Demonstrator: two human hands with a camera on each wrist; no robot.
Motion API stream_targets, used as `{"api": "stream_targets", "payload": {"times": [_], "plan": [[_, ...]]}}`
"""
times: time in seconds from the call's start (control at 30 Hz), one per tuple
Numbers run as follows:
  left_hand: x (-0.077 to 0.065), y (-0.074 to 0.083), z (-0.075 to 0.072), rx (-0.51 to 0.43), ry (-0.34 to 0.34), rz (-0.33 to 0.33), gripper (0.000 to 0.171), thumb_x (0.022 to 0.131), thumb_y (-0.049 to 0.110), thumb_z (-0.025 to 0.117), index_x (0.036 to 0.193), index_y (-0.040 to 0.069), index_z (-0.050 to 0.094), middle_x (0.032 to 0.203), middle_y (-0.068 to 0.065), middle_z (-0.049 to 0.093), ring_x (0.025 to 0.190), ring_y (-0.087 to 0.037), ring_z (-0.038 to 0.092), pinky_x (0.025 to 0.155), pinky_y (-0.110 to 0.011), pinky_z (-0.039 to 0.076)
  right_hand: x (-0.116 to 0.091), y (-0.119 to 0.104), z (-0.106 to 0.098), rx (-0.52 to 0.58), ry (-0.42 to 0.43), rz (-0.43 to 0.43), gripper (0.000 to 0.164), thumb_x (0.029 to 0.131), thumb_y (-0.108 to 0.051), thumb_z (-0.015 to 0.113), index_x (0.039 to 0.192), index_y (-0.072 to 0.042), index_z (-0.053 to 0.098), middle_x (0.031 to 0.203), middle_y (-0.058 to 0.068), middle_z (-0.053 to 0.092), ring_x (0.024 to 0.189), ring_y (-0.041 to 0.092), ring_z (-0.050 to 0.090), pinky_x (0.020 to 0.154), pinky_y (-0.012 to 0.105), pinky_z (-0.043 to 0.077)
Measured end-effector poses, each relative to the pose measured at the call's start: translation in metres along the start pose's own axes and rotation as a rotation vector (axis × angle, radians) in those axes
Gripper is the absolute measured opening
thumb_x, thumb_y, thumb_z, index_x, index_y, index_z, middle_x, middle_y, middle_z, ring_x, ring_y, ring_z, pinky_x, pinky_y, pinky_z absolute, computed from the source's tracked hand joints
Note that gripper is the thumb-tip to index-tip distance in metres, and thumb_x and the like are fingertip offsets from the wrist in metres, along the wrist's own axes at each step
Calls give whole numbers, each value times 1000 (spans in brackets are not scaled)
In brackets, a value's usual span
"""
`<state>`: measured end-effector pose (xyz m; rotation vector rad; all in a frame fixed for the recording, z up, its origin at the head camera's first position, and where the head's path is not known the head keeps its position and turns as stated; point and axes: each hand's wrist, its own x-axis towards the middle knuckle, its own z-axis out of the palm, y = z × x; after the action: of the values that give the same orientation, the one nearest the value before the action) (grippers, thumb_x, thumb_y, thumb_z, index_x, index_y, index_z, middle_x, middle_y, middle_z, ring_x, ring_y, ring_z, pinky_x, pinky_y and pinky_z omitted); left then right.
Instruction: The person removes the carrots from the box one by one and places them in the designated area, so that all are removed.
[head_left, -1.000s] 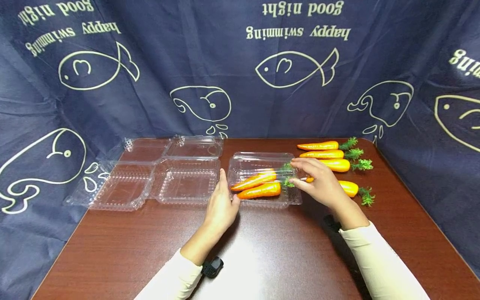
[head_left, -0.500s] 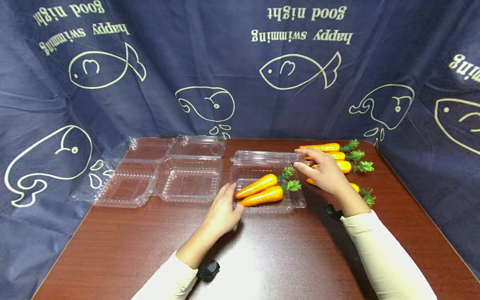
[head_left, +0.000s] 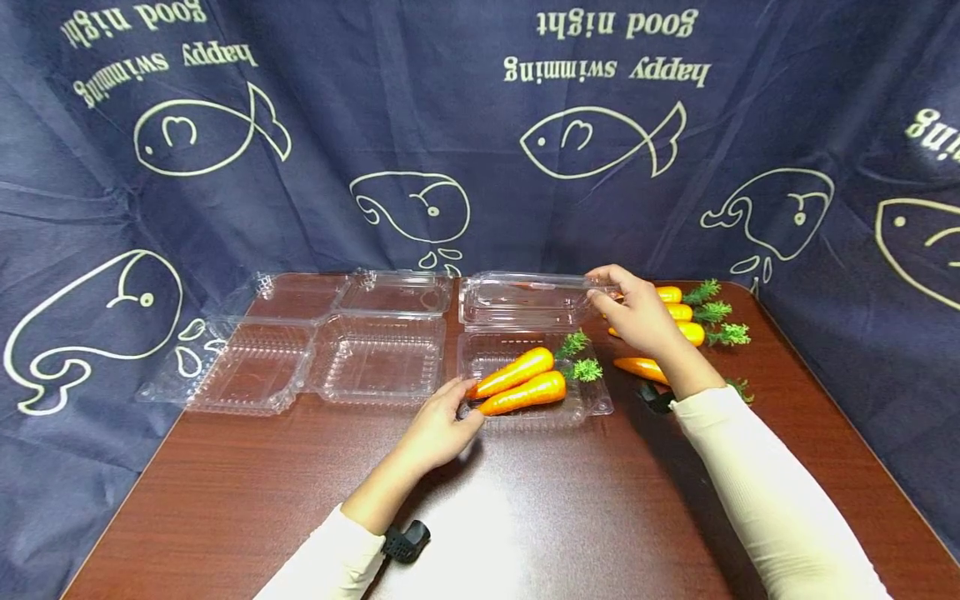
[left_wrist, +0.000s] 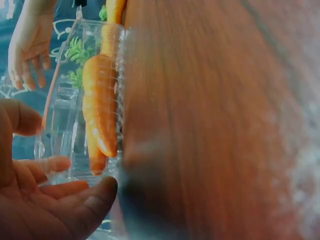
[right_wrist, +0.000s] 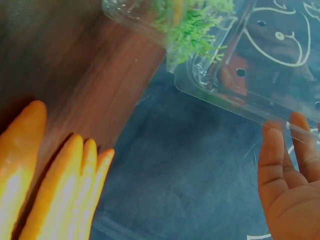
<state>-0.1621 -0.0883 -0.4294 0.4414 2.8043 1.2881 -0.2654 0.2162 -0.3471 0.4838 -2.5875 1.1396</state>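
A clear plastic clamshell container stands open, its lid tipped back behind the base. Two orange carrots with green tops lie side by side in the base, their tops toward its right end. My left hand is at the base's left front corner, thumb and fingers spread apart around that end in the left wrist view. Beside the lid's right edge is my right hand, its fingertips touching that edge. In the right wrist view, the right fingers look fairly straight.
Two more open clear containers stand in a row to the left. Several carrots lie at the right, partly behind the right arm. A dark blue printed cloth hangs behind the brown table.
The lid has swung up off the carrots and back to the far side, with my right hand moving away along with it. My left hand has slid slightly nearer and lower at the left end.
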Motion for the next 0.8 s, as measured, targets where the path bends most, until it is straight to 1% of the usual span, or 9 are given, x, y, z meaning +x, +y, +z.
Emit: {"api": "stream_targets", "payload": {"times": [0.13, 0.2, 0.3, 0.33, 0.4, 0.5, 0.67, 0.73, 0.8], "plan": [[1, -5, -2, -4, -50, 48, 61, 91, 18, 55, 147, -3, 42, 151, -24, 39, 139, -37, 37, 114, -50, 28, 8, -2, 0, 28, -11, 17, 27, 96, -5, 52, 123, -3, 57, 107, 18, 67, 75, 27, 61, 57, 25, 50], [1, -6, -3, -17, -80, 66, 65, 92, 17, 54, 150, -5, 34, 154, -24, 36, 142, -35, 34, 115, -48, 26, 12, -2, 0, 60, -26, 28, 27, 97, -4, 50, 124, 0, 53, 111, 20, 67, 81, 30, 63, 60, 22, 49], [1, -8, -5, -33, -112, 66, 70, 93, 19, 52, 153, -4, 26, 157, -22, 30, 144, -33, 28, 117, -46, 22, 16, 0, -1, 115, -53, 59, 26, 100, -7, 48, 125, 1, 50, 119, 22, 65, 96, 32, 62, 64, 22, 49], [1, -9, -6, -38, -124, 63, 70, 94, 20, 52, 154, -4, 24, 158, -21, 28, 145, -32, 27, 117, -45, 21, 17, 0, -1, 128, -62, 64, 27, 101, -8, 48, 126, 1, 49, 120, 23, 64, 98, 34, 61, 65, 22, 49], [2, -11, -7, -46, -140, 77, 71, 95, 20, 52, 154, -4, 22, 158, -22, 27, 145, -33, 25, 117, -46, 21, 20, 2, -1, 151, -80, 71, 27, 102, -8, 46, 127, 2, 48, 121, 23, 63, 100, 34, 59, 68, 24, 49], [3, -14, -9, -71, -169, 87, 70, 97, 20, 53, 154, -5, 22, 157, -24, 29, 144, -34, 27, 117, -48, 22, 25, 6, 3, 193, -104, 75, 27, 102, -6, 45, 127, 4, 49, 121, 25, 62, 100, 32, 58, 71, 26, 48], [5, -20, -13, -91, -222, 64, 69, 101, 26, 53, 156, 0, 20, 153, -22, 36, 141, -33, 33, 115, -50, 26, 31, 20, 14, 259, -135, 107, 28, 102, -1, 45, 127, 9, 49, 121, 29, 60, 102, 27, 59, 72, 26, 48], [5, -21, -13, -87, -228, 66, 69, 102, 28, 52, 157, 2, 19, 152, -22, 37, 141, -33, 33, 114, -51, 26, 32, 27, 19, 275, -141, 118, 29, 102, 0, 44, 129, 10, 47, 121, 31, 59, 103, 27, 60, 73, 24, 48], [5, -21, -12, -76, -225, 81, 68, 103, 29, 51, 156, 1, 19, 154, -22, 35, 142, -33, 31, 115, -51, 25, 33, 33, 25, 286, -140, 129, 30, 102, 0, 44, 131, 11, 46, 120, 32, 59, 103, 29, 61, 73, 22, 49]]}}
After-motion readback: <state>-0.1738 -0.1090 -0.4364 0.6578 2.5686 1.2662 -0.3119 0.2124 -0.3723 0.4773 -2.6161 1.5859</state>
